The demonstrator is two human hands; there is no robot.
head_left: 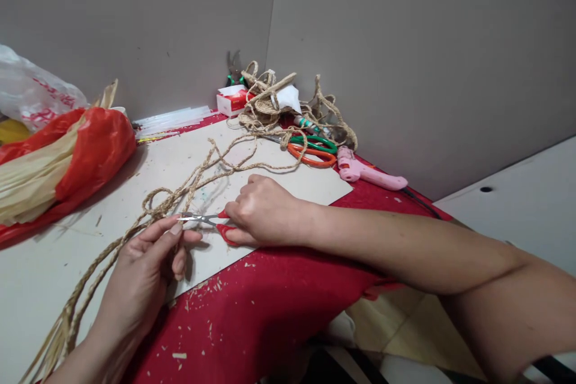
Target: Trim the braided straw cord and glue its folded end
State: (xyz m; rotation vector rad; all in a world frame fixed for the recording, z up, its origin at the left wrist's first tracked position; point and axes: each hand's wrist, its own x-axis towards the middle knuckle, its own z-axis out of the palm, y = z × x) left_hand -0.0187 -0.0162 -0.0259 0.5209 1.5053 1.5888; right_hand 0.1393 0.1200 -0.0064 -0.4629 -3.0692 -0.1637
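A small pair of scissors [223, 230] with red handles is in my right hand [263, 210], its fingers curled through the loops. The blades point left and meet the braided straw cord [191, 192] at my left fingertips. My left hand [150, 258] pinches that cord between thumb and index finger, with the other fingers loosely bent. More lengths of the cord run from a loop on the board down past my left wrist, where they end in loose fibres at the lower left. The exact spot between the blades is too small to make out.
A white board [108, 192] lies on a red cloth [252, 318] strewn with straw bits. At left, a red plastic bag [105, 141] holds dry straw. Toward the back are glue sticks [175, 120], tangled cord [265, 111], green-and-orange-handled scissors [312, 155] and a pink glue gun [371, 174].
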